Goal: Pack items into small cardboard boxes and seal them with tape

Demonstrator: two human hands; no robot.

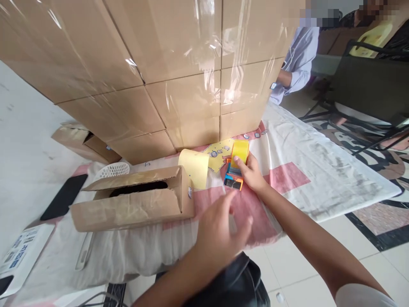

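Observation:
My right hand is wrapped around a tape dispenser with an orange and blue frame and a roll of yellow tape. Its dark cutting end points toward me. Nearer to me, my left hand is in the air over the cloth's edge, thumb and fingers apart, holding nothing. To the left lies a long cardboard box with its top flaps partly raised and something black inside. A curled pale yellow sheet stands between that box and the dispenser.
Stacked cartons under clear wrap form a wall behind. A white perforated basket, a black phone-like slab and a smaller carton are at left. Another person's sleeve shows beyond the stack, near a dark chair.

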